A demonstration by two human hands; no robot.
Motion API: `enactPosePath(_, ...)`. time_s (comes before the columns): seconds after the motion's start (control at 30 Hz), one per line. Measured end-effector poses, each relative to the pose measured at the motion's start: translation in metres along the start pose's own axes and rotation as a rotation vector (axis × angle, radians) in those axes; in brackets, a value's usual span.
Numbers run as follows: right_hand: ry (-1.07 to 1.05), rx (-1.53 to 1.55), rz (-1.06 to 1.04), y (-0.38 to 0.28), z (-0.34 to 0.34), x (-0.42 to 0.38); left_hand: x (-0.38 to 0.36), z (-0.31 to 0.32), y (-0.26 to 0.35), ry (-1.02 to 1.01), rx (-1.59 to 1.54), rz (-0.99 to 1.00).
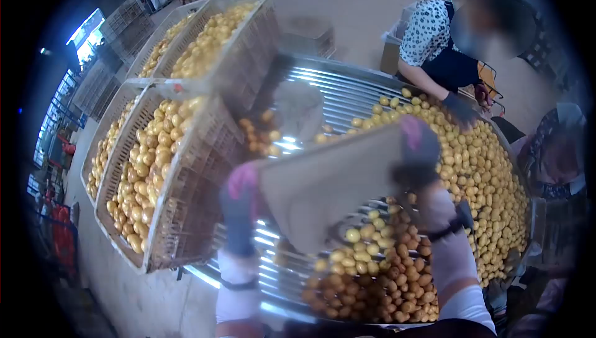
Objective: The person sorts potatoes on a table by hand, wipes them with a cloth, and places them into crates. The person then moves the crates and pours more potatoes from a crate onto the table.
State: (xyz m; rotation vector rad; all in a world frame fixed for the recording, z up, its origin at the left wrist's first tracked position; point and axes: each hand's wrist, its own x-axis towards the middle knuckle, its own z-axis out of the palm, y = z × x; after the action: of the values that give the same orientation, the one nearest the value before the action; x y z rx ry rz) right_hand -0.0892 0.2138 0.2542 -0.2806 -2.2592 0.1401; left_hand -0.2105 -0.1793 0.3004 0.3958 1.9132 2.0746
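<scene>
A grey-brown cloth or sack (329, 182), blurred by motion, is stretched over the metal roller table (335, 72). Its left end is gripped by my left hand (241, 198), in a grey glove with pink fingertips. My right hand (417, 151), gloved the same way, grips the other end. Under and beyond the cloth lie many yellow-brown round potatoes or fruits (490, 195). Browner ones (403, 276) are piled at the near edge. What lies right behind the cloth is hidden.
Plastic crates (164, 214) full of the same produce stand at the left, with more crates (217, 40) behind. At the upper right a person (428, 40) reaches a gloved hand (460, 111) onto the produce. Another person (559, 151) is at the right edge.
</scene>
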Motion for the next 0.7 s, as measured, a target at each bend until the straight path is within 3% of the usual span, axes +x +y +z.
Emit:
enactPosePath(0.07,0.027,0.076,0.081,-0.029,0.072,0.049,0.054,-0.024,-0.054,0.205,0.348,0.409)
enactPosePath(0.1,0.062,-0.039,0.066,-0.036,0.113,0.051,0.076,-0.033,-0.068,0.311,0.515,0.617)
enactPosePath(0.13,0.097,-0.155,0.052,-0.039,0.157,0.05,0.082,-0.045,-0.084,0.241,0.873,0.729)
enactPosePath(0.17,-0.076,-0.018,0.102,-0.039,0.196,0.046,0.087,-0.057,-0.1,0.196,1.198,0.885)
enactPosePath(0.2,-0.253,0.12,0.155,-0.043,0.223,0.041,0.1,-0.065,-0.145,0.139,1.182,0.807)
enactPosePath(0.27,-0.664,-0.023,0.134,-0.066,0.25,0.022,0.098,-0.058,-0.192,0.059,1.254,0.613)
enactPosePath(0.33,-0.638,-0.048,0.132,-0.076,0.252,0.006,0.072,-0.028,-0.208,-0.006,1.44,0.385)
enactPosePath(0.43,-0.58,-0.013,0.186,-0.081,0.245,-0.012,0.061,0.002,-0.211,-0.022,1.246,0.39)
enactPosePath(0.47,-0.544,0.011,0.2,-0.074,0.242,-0.016,0.053,0.014,-0.218,-0.061,1.155,0.421)
enactPosePath(0.57,-0.84,0.104,0.243,-0.053,0.219,-0.024,0.023,0.045,-0.265,-0.108,1.208,0.684)
enactPosePath(0.6,-0.686,0.149,0.261,-0.048,0.188,-0.035,0.009,0.069,-0.266,-0.159,1.122,0.649)
enactPosePath(0.7,-0.701,0.159,0.215,-0.024,0.128,-0.077,-0.045,0.131,-0.215,-0.376,1.112,0.654)
